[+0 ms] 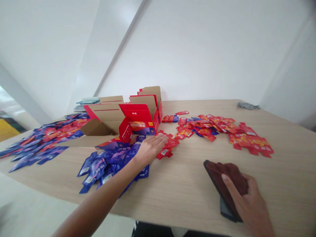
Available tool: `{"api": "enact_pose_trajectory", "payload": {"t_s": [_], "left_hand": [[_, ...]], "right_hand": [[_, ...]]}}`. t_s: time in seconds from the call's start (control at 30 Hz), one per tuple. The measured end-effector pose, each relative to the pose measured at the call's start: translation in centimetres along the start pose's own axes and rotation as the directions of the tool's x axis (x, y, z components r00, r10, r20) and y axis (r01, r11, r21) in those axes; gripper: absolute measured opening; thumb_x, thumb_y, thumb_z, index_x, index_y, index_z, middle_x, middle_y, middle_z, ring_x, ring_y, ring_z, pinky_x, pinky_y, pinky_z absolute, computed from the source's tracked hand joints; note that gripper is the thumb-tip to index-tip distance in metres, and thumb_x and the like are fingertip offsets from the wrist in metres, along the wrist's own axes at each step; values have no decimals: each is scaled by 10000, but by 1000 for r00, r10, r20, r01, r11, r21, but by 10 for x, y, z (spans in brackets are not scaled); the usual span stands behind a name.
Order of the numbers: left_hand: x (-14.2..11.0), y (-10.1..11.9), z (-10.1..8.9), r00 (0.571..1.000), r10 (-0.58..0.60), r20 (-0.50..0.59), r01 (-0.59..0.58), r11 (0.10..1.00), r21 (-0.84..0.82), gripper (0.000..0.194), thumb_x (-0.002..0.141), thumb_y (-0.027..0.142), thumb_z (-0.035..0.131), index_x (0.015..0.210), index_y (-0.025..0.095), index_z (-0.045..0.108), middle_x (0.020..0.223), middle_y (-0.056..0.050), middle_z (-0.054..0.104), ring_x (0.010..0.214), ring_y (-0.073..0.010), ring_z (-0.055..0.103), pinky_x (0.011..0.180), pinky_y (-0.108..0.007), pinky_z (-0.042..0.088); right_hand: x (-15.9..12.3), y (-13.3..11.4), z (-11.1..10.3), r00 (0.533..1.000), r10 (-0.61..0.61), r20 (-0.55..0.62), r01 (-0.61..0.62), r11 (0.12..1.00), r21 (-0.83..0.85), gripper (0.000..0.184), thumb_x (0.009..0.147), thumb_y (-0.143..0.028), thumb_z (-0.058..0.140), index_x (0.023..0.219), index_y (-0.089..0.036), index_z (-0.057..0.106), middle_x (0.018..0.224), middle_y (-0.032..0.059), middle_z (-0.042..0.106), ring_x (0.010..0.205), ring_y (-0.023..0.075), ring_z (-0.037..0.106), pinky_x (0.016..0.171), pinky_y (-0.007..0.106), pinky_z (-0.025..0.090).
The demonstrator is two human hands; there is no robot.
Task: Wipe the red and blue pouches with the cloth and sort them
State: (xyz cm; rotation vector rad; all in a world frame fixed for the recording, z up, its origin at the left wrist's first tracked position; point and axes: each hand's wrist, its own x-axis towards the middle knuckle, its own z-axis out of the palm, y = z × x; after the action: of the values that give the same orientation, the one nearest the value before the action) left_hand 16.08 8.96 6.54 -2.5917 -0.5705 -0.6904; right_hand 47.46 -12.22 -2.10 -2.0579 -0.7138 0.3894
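Note:
My left hand (152, 146) reaches over the table with its fingers stretched out flat. Its fingertips are at the small pile of red sachets (170, 142), and its palm is beside the blue sachets (118, 156). I cannot see anything held under it. My right hand (254, 200) is closed around a dark brown, soft-looking flat thing with a black edge (229, 177), its thumb pressed on top. A grey part (226, 209) shows underneath; I cannot make out its kind. Behind the left hand, an open red and blue carton (144, 126) stands with its flap up.
Another open carton (124, 133) lies on the left, with a long flap towards me. Mixed blue and red sachets (54, 131) are heaped at the far left. More red sachets (217, 123) spread to the right. A crumpled grey thing (248, 105) lies near the wall (202, 49).

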Motion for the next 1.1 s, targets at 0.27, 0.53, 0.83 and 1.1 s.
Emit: {"api": "enact_pose_trajectory", "payload": {"t_s": [0.27, 0.53, 0.83, 1.1], "left_hand": [[4, 12, 34, 974, -87, 209, 83, 996, 27, 187, 1037, 314, 587, 1087, 202, 729, 1119, -75, 786, 993, -209, 752, 910, -310, 579], [11, 19, 24, 972, -100, 211, 99, 995, 15, 255, 1066, 320, 505, 1149, 197, 713, 1200, -92, 759, 1135, -243, 704, 1016, -376, 535], [62, 49, 8, 988, -1, 152, 8, 999, -42, 435, 1090, 425, 420, 843, 185, 686, 796, -78, 710, 738, -187, 681, 726, -297, 518], [158, 113, 56, 945, 217, 244, -183, 971, -153, 391, 1049, 366, 444, 823, 168, 693, 769, -88, 681, 684, -196, 651, 686, -331, 513]], "right_hand": [[0, 6, -1, 998, -47, 41, 44, 996, 77, 769, 703, -844, 640, 1180, -243, 585, 974, 80, 730, 873, 323, 689, 778, 408, 499], [0, -2, -1, 1000, -23, 21, 20, 992, 126, 737, 681, -861, 635, 1092, -250, 595, 893, 59, 720, 830, 316, 692, 738, 399, 498], [4, 7, -5, 1000, -25, -14, 28, 905, 425, 688, 722, -762, 718, 1113, -202, 633, 958, 53, 730, 910, 280, 676, 786, 356, 515], [-6, 6, -21, 974, -168, 151, -10, 635, 772, 609, 778, -644, 745, 1189, -215, 612, 1144, 98, 727, 1066, 296, 679, 890, 378, 546]]}}
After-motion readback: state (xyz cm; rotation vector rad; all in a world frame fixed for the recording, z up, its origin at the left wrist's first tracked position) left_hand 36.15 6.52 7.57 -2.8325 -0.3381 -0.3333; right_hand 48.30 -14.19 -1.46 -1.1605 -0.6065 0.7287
